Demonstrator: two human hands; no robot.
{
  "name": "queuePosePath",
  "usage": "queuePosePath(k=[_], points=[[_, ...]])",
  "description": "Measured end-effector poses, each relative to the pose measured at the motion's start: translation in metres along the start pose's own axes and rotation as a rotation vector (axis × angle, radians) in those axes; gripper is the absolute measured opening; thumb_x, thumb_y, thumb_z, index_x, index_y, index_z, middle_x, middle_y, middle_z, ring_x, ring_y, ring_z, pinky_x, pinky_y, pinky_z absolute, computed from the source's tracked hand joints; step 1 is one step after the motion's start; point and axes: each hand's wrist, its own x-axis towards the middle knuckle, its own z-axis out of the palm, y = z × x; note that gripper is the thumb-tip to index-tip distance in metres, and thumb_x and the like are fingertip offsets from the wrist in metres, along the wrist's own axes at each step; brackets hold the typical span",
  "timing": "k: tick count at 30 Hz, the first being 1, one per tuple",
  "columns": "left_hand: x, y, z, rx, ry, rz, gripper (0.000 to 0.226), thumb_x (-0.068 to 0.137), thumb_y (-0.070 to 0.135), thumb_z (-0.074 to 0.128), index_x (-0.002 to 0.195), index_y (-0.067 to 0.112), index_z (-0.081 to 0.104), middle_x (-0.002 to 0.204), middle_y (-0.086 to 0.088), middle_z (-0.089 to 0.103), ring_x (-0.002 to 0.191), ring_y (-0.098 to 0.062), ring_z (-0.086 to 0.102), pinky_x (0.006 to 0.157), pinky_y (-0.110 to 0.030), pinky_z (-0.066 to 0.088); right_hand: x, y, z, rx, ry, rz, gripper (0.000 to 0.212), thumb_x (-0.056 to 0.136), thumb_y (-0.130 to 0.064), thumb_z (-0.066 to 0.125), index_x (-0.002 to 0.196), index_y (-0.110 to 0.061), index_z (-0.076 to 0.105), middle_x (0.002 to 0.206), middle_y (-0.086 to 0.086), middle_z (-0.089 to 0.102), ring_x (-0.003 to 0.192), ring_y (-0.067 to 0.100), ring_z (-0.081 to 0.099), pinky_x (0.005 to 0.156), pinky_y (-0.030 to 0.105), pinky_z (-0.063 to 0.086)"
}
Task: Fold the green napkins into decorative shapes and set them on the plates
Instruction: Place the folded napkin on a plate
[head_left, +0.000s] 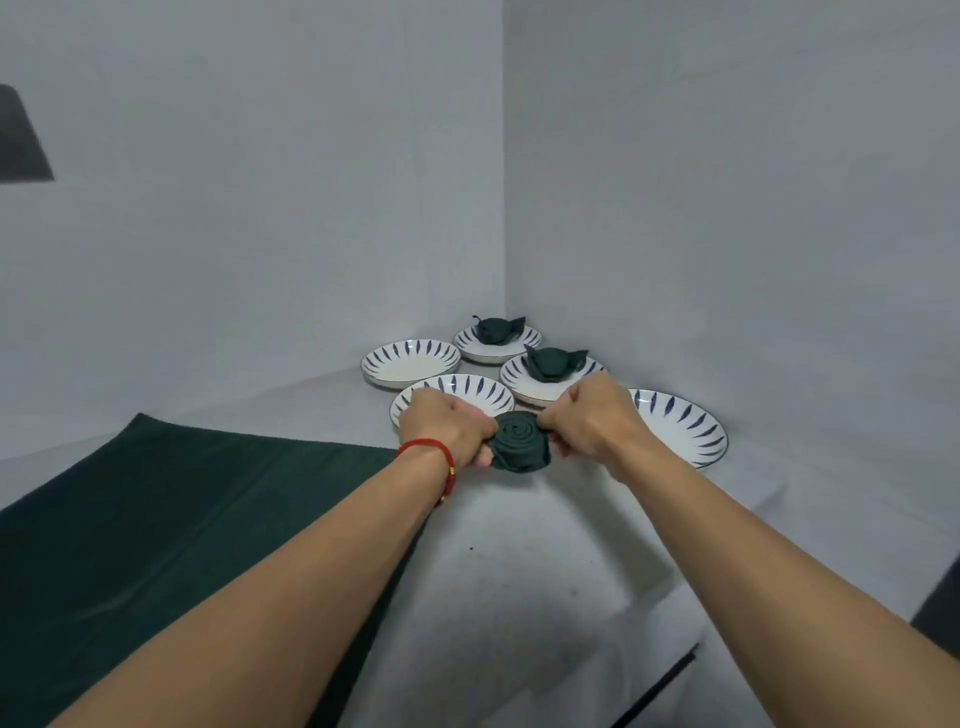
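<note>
Beyond the rolled napkin (521, 441), five plates (410, 361).

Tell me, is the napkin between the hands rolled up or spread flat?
Rolled up: the napkin shows a spiral coil on top, gripped by the left hand and right hand.

Five plates: (410, 360), (497, 344), (551, 382), (451, 397), (680, 427). Three folded napkins: (493, 330), (551, 362), (520, 440). One flat napkin (156, 519). Two hands: (451, 431), (592, 415). One bracelet (431, 447).
</note>
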Motion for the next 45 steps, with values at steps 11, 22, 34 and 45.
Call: queuePosePath(k=[11,22,34,45], points=[[0.068,0.051,0.178,0.046,-0.152,0.042,0.008,0.072,0.005,0.080,0.077,0.003,0.074,0.059,-0.009,0.072,0.055,-0.023,0.072,0.073,-0.040,0.064,0.102,0.102,-0.090,-0.033,0.179,0.189,0.022,0.084,-0.013,0.073,0.068,0.003,0.074,0.062,0.016,0.072,0.054,0.024,0.063,0.069,0.042,0.061],[0.092,0.040,0.199,0.238,-0.227,0.133,0.004,0.079,0.008,0.078,0.079,0.009,0.074,0.069,-0.008,0.073,0.067,-0.023,0.074,0.070,-0.036,0.064,0.134,0.131,-0.078,-0.224,0.097,0.168,0.031,0.087,-0.011,0.066,0.056,-0.007,0.070,0.070,0.019,0.074,0.050,0.022,0.058,0.069,0.037,0.060],[0.066,0.047,0.141,0.290,-0.113,0.282,0.013,0.083,0.013,0.061,0.080,0.019,0.072,0.086,-0.005,0.073,0.090,-0.024,0.070,0.085,-0.032,0.057,0.098,0.095,-0.079,-0.148,0.328,0.020,0.025,0.085,-0.018,0.053,0.073,-0.002,0.068,0.065,0.016,0.070,0.073,0.036,0.069,0.071,0.043,0.060],[-0.010,0.009,0.010,0.399,-0.057,0.388,0.020,0.084,0.007,0.058,0.086,0.023,0.070,0.082,0.001,0.071,0.082,-0.019,0.069,0.079,-0.030,0.056,-0.012,0.002,0.035,-0.031,0.045,-0.118,0.020,0.082,-0.027,0.049,0.071,-0.017,0.062,0.078,0.006,0.071,0.074,0.030,0.070,0.074,0.042,0.061]])
